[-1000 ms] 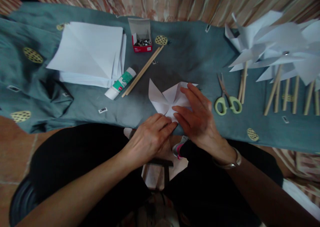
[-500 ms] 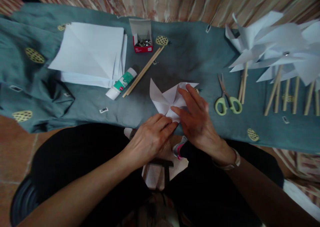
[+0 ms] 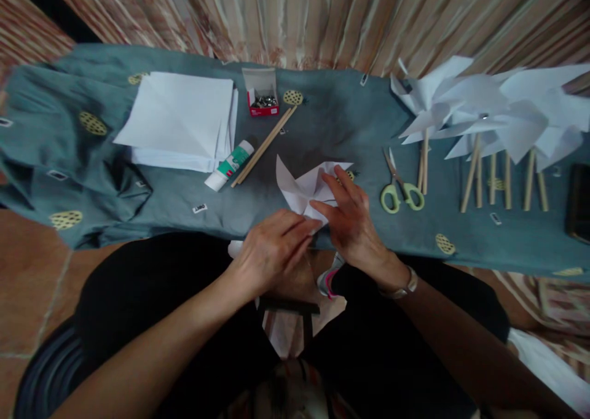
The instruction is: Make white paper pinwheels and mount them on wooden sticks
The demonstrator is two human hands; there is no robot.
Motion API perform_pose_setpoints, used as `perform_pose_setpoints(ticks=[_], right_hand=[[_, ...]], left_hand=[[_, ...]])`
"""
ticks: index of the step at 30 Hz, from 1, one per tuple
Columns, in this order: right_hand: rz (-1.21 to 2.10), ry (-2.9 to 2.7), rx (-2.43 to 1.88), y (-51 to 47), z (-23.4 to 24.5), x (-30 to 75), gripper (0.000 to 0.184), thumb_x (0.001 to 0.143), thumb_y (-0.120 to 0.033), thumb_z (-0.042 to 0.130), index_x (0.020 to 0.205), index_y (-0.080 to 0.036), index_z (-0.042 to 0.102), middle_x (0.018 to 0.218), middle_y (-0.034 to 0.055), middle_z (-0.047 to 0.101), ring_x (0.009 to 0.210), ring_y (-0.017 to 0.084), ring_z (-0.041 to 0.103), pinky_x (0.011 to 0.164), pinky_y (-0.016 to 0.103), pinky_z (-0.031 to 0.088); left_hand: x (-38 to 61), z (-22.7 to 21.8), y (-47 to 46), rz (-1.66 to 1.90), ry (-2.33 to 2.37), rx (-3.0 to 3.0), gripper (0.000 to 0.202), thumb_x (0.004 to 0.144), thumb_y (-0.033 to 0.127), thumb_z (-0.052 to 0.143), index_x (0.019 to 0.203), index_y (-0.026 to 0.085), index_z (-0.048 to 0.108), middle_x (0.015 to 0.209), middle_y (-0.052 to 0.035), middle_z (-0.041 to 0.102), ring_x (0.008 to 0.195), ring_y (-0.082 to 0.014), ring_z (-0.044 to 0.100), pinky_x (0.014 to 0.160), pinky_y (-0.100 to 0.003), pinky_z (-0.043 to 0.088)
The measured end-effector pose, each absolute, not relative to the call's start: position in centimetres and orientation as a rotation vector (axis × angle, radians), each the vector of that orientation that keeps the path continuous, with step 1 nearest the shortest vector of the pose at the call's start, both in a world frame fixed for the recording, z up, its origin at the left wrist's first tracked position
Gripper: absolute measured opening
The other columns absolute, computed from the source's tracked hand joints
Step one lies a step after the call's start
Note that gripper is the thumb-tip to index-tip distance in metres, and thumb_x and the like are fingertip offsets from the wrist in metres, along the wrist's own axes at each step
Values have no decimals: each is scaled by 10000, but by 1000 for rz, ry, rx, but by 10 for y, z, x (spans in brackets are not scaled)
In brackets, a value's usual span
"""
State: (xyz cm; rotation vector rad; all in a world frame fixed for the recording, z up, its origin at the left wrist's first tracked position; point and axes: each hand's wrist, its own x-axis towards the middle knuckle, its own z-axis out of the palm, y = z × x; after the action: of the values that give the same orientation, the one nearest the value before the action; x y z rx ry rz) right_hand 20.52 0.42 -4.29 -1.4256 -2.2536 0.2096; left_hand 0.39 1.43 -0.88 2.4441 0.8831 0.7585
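A white paper pinwheel [image 3: 302,188] with its blades folded toward the centre lies at the near edge of the cloth-covered table, between my hands. My left hand [image 3: 276,244] is closed on its near edge, thumb and fingertips pinching the paper. From the right side, my right hand [image 3: 353,222] holds the pinwheel, its thumb near the centre and its fingers curved over the right blade. Part of the paper is hidden under the fingers. Right of my right hand lie green-handled scissors [image 3: 401,191], blades slightly apart and pointing away.
A stack of white paper [image 3: 184,115] lies at the left, with a glue stick [image 3: 229,166] and thin wooden sticks [image 3: 265,145] beside it. Behind them stands an open red box of metal fasteners [image 3: 263,102]. Finished pinwheels [image 3: 479,109] on sticks lie at the right, near a dark object [image 3: 578,201].
The camera view has swung right and slightly up, bringing the dark object at the right edge into sight. Both hands stay on the pinwheel; the left fingers have shifted slightly along its near edge.
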Motion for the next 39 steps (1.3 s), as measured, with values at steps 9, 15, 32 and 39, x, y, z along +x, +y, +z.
perform_pose_setpoints(ticks=[9, 15, 32, 39], right_hand=[[269, -2287, -1530, 3, -40, 202, 439, 844, -31, 480, 1189, -264, 621, 1563, 33, 321, 1482, 276, 143, 1121, 554, 278], [222, -2317, -1586, 2, -30, 195, 447, 835, -9, 425, 1162, -203, 661, 1521, 108, 391, 1471, 292, 179, 1104, 548, 290], [147, -2292, -1641, -4, -19, 185, 438, 818, -30, 426, 1141, -178, 681, 1534, 143, 351, 1474, 341, 132, 1086, 590, 276], [176, -2153, -1667, 12, -28, 185, 293, 857, -119, 449, 953, -184, 718, 1460, 131, 447, 1457, 334, 197, 1078, 539, 313]], left_hand=[[-22, 4, 43, 1033, 1289, 1964, 221, 873, 281, 559, 991, 202, 728, 938, -44, 714, 848, -177, 645, 786, -285, 519], [-13, -5, 54, 1191, 1240, 1662, 247, 814, 316, 610, 970, 175, 738, 934, -60, 726, 807, -171, 654, 755, -285, 520], [-3, 2, 41, 1393, 1168, 1351, 265, 761, 339, 651, 949, 174, 736, 930, -68, 720, 819, -187, 664, 752, -307, 527], [-3, -5, 48, 1375, 1173, 1336, 261, 761, 317, 667, 968, 175, 737, 953, -74, 732, 839, -180, 667, 763, -294, 524]])
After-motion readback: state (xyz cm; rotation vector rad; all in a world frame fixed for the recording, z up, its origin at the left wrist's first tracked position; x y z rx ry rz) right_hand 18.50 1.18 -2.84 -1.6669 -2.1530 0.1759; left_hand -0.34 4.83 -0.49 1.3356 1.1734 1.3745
